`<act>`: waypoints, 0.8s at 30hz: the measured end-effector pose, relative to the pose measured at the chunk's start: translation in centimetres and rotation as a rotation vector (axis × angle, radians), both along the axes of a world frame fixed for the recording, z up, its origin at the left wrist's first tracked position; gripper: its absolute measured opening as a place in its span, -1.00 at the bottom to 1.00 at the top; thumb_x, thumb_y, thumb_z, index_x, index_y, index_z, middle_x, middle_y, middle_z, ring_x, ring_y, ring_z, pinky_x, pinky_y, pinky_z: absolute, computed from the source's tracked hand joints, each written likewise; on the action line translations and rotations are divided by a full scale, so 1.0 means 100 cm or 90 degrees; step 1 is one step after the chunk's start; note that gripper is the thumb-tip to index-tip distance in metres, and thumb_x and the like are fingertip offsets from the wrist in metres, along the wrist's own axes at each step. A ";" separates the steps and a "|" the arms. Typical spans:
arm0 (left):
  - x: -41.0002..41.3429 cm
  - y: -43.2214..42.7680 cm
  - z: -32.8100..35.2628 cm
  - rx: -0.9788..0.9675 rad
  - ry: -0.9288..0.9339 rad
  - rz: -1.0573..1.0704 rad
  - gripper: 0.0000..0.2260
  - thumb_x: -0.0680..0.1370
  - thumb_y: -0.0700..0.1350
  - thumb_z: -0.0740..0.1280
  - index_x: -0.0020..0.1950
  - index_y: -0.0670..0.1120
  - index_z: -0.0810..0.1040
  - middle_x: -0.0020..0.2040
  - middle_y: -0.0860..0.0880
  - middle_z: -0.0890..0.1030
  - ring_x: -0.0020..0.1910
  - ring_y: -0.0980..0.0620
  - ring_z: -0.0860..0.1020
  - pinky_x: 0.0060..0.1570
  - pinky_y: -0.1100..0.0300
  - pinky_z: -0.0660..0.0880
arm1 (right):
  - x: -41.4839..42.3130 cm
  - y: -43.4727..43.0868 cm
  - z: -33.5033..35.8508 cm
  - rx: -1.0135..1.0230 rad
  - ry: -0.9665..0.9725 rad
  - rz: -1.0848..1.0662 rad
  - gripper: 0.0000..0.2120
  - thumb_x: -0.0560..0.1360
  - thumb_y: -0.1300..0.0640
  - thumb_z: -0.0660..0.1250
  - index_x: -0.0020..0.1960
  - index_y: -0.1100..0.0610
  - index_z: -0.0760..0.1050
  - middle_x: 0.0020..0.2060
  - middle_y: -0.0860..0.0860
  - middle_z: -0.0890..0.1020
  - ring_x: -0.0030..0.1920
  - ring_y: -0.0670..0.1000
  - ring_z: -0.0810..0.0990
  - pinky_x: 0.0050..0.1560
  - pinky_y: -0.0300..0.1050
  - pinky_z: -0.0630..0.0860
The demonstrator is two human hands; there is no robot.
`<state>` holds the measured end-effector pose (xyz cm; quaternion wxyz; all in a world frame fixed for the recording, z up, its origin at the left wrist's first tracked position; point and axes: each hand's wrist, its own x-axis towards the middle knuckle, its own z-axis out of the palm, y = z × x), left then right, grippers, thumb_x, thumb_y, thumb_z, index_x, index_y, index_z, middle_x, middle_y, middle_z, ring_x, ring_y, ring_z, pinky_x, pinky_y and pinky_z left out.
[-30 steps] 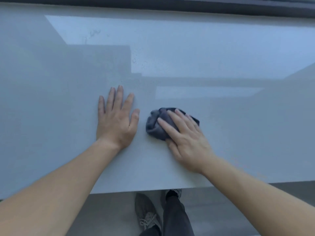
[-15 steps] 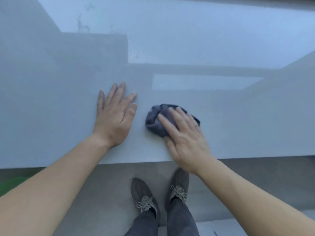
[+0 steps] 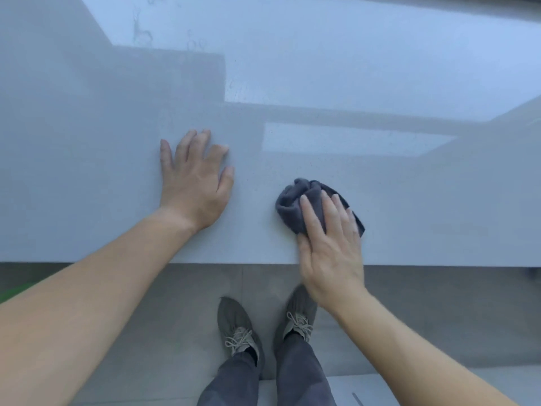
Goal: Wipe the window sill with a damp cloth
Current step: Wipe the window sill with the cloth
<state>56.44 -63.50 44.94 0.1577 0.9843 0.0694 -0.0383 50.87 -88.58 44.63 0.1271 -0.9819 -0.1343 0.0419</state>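
Cloth [image 3: 292, 213], dark grey and bunched, lay lengthwise along the sill's [image 3: 424, 206] front edge under our flat-fingered right hand [image 3: 330, 253]; left hand [image 3: 194, 183] rested flat, empty.

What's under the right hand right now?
A bunched dark grey cloth, pressed onto the window sill by straight fingers of the right hand. The cloth's near part and the sill beneath are covered.
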 end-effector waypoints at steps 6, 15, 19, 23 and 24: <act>0.038 -0.034 0.008 0.003 -0.007 0.004 -0.53 0.62 0.10 0.04 0.49 -0.06 0.28 0.58 -0.22 0.10 0.58 -0.15 -0.02 0.51 -0.15 -0.25 | 0.008 -0.038 -0.003 -0.021 0.008 0.270 -0.44 0.58 -0.02 0.21 0.56 -0.06 0.20 0.57 0.09 0.22 0.59 0.15 0.11 0.55 0.18 0.11; 0.084 -0.055 -0.007 0.027 0.017 0.058 -0.47 0.62 0.13 0.01 0.58 0.01 0.12 0.62 -0.15 -0.07 0.59 -0.12 -0.17 0.51 -0.16 -0.26 | 0.049 -0.045 -0.008 -0.012 -0.017 0.187 -0.48 0.64 -0.09 0.07 0.58 -0.06 0.15 0.58 0.11 0.15 0.60 0.17 0.05 0.55 0.22 0.05; 0.083 -0.055 -0.012 0.052 0.012 0.063 -0.44 0.59 0.17 -0.04 0.58 0.04 0.10 0.62 -0.12 -0.07 0.59 -0.10 -0.18 0.52 -0.14 -0.24 | 0.105 -0.069 -0.005 -0.015 -0.001 0.328 -0.47 0.60 -0.07 0.12 0.56 -0.06 0.22 0.57 0.10 0.22 0.58 0.17 0.12 0.55 0.19 0.10; 0.085 -0.057 -0.013 0.062 0.013 0.072 -0.42 0.56 0.19 -0.07 0.58 0.05 0.10 0.63 -0.10 -0.07 0.59 -0.08 -0.17 0.52 -0.13 -0.24 | 0.179 -0.046 -0.002 0.019 0.018 -0.011 -0.45 0.62 -0.03 0.08 0.59 -0.06 0.11 0.59 0.08 0.13 0.59 0.14 0.03 0.58 0.10 -0.05; 0.085 -0.057 -0.013 0.064 0.014 0.073 -0.41 0.56 0.20 -0.07 0.57 0.05 0.11 0.62 -0.11 -0.06 0.59 -0.08 -0.17 0.52 -0.13 -0.23 | 0.180 -0.036 -0.003 0.022 0.021 -0.053 -0.45 0.63 -0.04 0.07 0.60 -0.07 0.06 0.59 0.07 0.09 0.59 0.12 -0.02 0.58 0.08 -0.10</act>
